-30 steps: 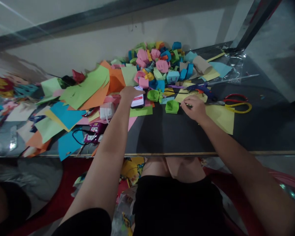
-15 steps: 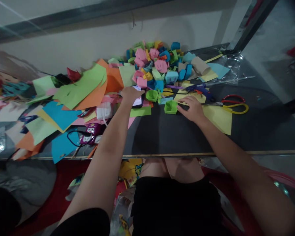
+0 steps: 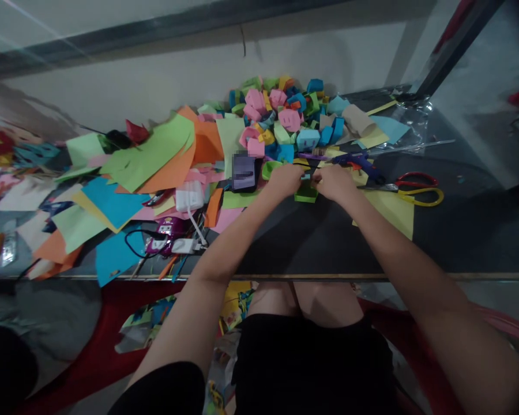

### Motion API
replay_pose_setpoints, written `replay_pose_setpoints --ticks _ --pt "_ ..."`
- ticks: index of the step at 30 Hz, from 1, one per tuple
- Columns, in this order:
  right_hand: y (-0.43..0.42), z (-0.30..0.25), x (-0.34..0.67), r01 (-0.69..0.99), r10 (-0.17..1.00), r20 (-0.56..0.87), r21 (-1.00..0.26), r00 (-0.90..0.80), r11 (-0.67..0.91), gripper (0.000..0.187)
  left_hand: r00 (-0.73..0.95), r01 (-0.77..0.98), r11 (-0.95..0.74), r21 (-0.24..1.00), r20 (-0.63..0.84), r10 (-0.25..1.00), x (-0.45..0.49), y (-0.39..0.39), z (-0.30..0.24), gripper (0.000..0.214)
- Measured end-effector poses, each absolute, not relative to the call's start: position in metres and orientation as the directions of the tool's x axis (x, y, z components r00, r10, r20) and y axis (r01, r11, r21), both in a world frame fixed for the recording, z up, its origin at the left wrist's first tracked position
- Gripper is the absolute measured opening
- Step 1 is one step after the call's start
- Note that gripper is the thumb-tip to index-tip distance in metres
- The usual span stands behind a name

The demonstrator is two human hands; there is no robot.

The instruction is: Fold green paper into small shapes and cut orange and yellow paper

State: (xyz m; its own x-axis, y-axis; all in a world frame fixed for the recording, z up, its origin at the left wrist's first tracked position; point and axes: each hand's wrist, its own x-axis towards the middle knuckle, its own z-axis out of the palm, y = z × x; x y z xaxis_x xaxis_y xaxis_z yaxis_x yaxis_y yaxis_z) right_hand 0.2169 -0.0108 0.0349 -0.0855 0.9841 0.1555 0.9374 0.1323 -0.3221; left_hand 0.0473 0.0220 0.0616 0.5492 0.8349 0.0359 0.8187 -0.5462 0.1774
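Observation:
My left hand (image 3: 287, 179) and my right hand (image 3: 335, 182) are close together over the dark table, fingers curled inward. Whatever is pinched in them, if anything, is too small or hidden to tell. Just below the fingertips sits a small open box of folded green paper (image 3: 306, 195), its upper part hidden by my hands. A second green folded piece (image 3: 271, 169) lies beside my left hand, partly covered by it. To the left of that is a phone (image 3: 244, 173) with a blurred screen. Light blue paper shows between the fingertips.
Folded paper pieces in several colours are heaped (image 3: 289, 120) against the wall. Scissors with red and yellow handles (image 3: 419, 189) lie at right on yellow paper (image 3: 389, 210), near a blue glue gun (image 3: 361, 164). Coloured sheets (image 3: 151, 153), a white charger (image 3: 189, 196) and a purple power strip (image 3: 166, 233) crowd the left.
My left hand has left the phone and moved right, to the green box. My right hand stays near the box, fingers now curled toward the left hand. The view has shifted slightly.

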Motion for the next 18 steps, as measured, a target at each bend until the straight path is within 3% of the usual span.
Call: replay_pose_setpoints --ticks 4,11,18 --pt "-0.014 0.046 0.207 0.961 0.989 0.131 -0.257 -0.073 0.105 0.015 0.587 0.805 -0.583 0.111 -0.012 0.809 0.048 0.019 0.057 0.032" --pt "-0.023 0.062 0.195 0.963 0.995 0.024 -0.247 -0.102 0.104 0.023 0.607 0.788 -0.601 0.136 -0.008 0.794 0.032 0.009 0.063 0.035" --pt "-0.030 0.073 0.181 0.994 0.992 -0.093 -0.084 -0.084 0.076 0.024 0.526 0.850 -0.525 0.032 -0.091 0.846 0.040 -0.008 0.068 0.038"
